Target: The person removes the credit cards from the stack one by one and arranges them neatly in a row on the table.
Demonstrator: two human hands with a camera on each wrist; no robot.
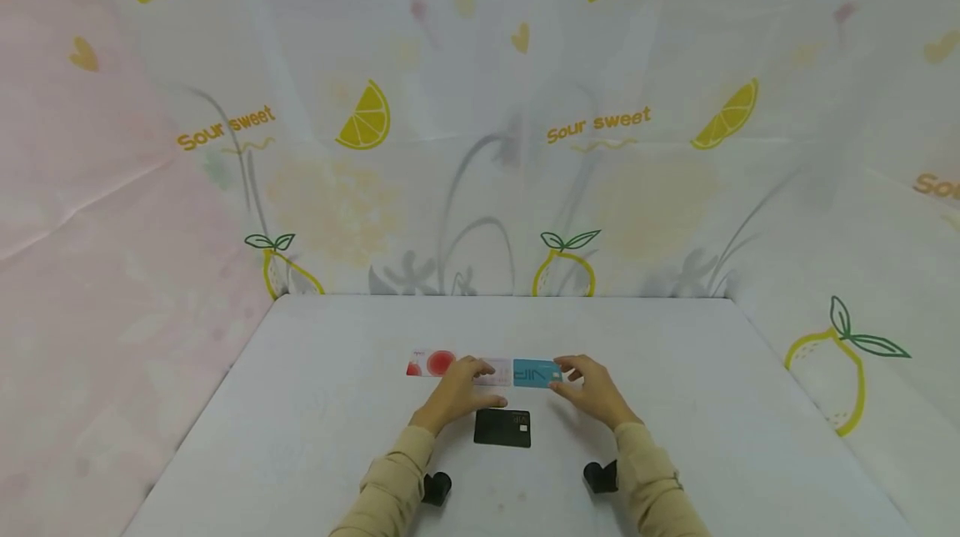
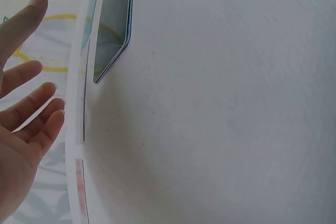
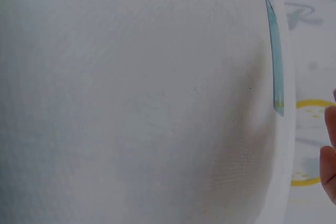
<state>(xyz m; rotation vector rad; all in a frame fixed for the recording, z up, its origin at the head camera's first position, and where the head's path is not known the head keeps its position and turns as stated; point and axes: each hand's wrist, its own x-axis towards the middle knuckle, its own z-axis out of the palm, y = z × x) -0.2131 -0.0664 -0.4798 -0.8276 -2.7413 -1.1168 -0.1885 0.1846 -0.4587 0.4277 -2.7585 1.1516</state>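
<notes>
Three cards lie in a row on the white table: a red-and-white card, a pale pinkish card partly covered by my left hand, and a blue VIP card. My left hand hovers with loosely bent fingers and holds nothing. Nearer to me is a black VIP card; the left wrist view shows layered edges there, like a small stack. At the blue card's right end is my right hand, fingers relaxed; the right wrist view shows its fingertips apart from that card.
The white table reaches back to a cloth backdrop printed with lemons. Black wrist-worn pieces show beside both sleeves.
</notes>
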